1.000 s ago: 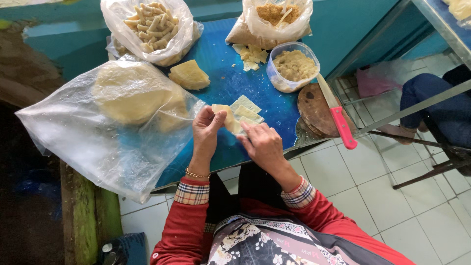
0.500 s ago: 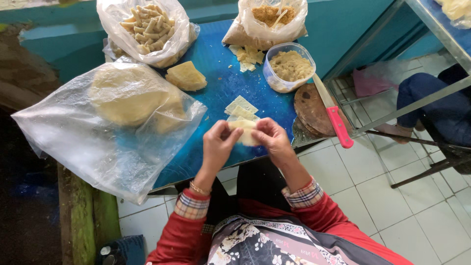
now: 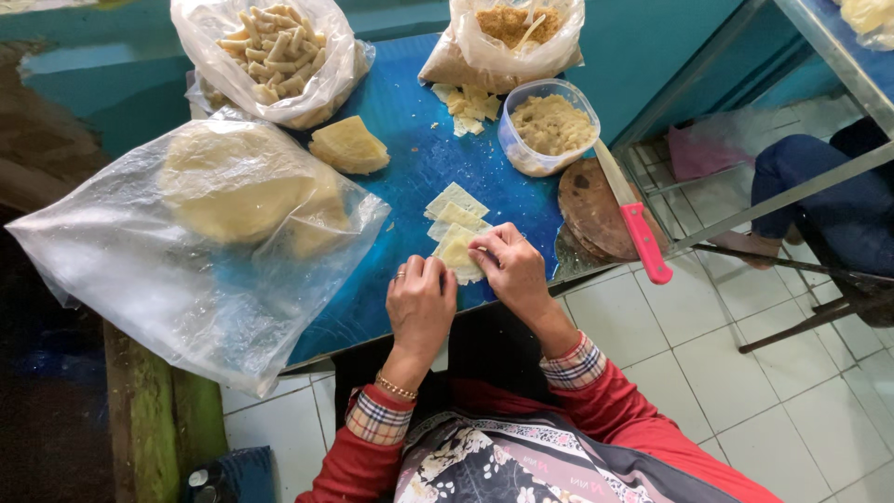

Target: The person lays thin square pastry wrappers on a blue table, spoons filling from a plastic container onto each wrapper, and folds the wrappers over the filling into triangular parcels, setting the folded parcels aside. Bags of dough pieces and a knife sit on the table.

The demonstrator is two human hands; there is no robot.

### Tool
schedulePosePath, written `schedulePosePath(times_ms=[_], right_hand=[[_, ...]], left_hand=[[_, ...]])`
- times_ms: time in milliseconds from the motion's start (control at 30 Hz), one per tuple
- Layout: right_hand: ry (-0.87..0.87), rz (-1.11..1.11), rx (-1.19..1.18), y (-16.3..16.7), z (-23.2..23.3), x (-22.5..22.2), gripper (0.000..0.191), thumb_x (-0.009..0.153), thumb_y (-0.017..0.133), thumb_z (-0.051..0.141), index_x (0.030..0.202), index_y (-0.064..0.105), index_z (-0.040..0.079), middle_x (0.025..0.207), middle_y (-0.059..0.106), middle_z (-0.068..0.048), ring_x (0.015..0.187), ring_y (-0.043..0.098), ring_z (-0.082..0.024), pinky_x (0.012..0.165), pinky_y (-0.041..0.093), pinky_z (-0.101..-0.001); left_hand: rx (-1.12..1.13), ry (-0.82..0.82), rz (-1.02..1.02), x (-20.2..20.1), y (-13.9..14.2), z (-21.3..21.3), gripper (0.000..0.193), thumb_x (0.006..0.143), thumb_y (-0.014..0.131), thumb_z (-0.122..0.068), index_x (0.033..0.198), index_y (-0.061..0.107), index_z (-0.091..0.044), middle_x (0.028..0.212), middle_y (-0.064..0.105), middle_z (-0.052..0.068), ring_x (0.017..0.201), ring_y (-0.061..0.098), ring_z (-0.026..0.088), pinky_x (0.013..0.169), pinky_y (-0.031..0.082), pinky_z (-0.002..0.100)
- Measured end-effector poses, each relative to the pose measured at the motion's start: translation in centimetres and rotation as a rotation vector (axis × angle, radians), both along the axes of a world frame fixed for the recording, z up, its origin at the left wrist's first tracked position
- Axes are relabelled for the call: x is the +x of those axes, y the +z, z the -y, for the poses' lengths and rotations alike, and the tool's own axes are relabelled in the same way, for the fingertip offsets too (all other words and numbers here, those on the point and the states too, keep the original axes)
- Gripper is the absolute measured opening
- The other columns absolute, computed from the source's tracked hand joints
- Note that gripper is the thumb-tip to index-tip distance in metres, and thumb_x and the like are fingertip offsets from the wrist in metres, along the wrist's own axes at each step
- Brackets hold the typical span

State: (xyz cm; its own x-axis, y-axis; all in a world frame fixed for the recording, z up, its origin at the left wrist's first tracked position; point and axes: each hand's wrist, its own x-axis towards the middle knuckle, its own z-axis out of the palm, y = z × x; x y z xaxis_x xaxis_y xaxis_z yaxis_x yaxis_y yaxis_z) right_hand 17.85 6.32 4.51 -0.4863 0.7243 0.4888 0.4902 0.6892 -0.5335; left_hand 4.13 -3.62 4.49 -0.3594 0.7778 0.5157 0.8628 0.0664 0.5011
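Observation:
A pale yellow square wrapper [image 3: 456,252] lies on the blue table [image 3: 391,279] near its front edge. My right hand [image 3: 510,270] pinches its right side with the fingers bent over it. My left hand [image 3: 421,304] rests on the table with its fingertips at the wrapper's left edge. Two more flat wrappers [image 3: 454,207] lie just beyond. A clear tub of pale filling [image 3: 549,125] stands further back to the right.
A large clear bag of round dough sheets [image 3: 214,224] covers the table's left half. A cut wedge of sheets [image 3: 347,145], a bag of rolled pieces [image 3: 270,47] and a bag of crumbs [image 3: 507,37] sit at the back. A pink-handled knife [image 3: 633,219] lies on a round wooden board [image 3: 596,214]. Another person's leg [image 3: 810,186] is at right.
Both hands have drawn back toward the table's front edge with one wrapper, away from the stack. The fingers now fold over that wrapper.

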Motion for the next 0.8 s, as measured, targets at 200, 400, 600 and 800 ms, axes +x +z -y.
schedulePosePath(times_ms=[200, 400, 600, 800], right_hand=[[-0.028, 0.071, 0.217, 1.0, -2.7, 1.2, 0.027, 0.098, 0.074, 0.023, 0.121, 0.073, 0.011, 0.111, 0.067, -0.009, 0.104, 0.064, -0.031, 0.090, 0.053, -0.0429], [-0.226, 0.626, 0.347, 3.9, -14.4, 4.8, 0.048, 0.079, 0.080, 0.050, 0.111, 0.078, 0.014, 0.154, 0.046, -0.017, 0.144, 0.031, -0.041, 0.111, 0.011, -0.0765], [-0.150, 0.611, 0.187, 1.7, -19.0, 4.7, 0.017, 0.080, 0.078, 0.027, 0.095, 0.081, 0.019, 0.163, 0.046, -0.007, 0.156, 0.026, -0.035, 0.117, 0.000, -0.0781], [-0.147, 0.599, 0.258, -0.2, -19.2, 5.1, 0.017, 0.080, 0.079, 0.027, 0.096, 0.082, 0.022, 0.162, 0.046, -0.007, 0.153, 0.024, -0.039, 0.112, -0.002, -0.0802]], left_hand=[[0.066, -0.027, 0.072, -0.2, 0.6, 0.7, 0.037, 0.083, 0.074, -0.018, 0.115, 0.065, -0.001, 0.098, 0.062, 0.013, 0.089, 0.064, 0.033, 0.073, 0.050, 0.043], [0.015, -0.063, 0.106, -0.4, 0.8, 0.9, 0.025, 0.091, 0.073, -0.016, 0.114, 0.068, -0.007, 0.095, 0.062, 0.012, 0.085, 0.065, 0.031, 0.073, 0.051, 0.042], [0.064, -0.052, 0.176, -0.5, 0.3, 0.7, 0.017, 0.091, 0.072, -0.013, 0.108, 0.069, -0.008, 0.096, 0.063, 0.011, 0.086, 0.066, 0.031, 0.075, 0.053, 0.041], [0.091, -0.074, 0.143, -0.5, 0.3, 0.8, 0.016, 0.092, 0.071, -0.011, 0.107, 0.068, -0.006, 0.095, 0.064, 0.011, 0.087, 0.066, 0.031, 0.077, 0.053, 0.041]])
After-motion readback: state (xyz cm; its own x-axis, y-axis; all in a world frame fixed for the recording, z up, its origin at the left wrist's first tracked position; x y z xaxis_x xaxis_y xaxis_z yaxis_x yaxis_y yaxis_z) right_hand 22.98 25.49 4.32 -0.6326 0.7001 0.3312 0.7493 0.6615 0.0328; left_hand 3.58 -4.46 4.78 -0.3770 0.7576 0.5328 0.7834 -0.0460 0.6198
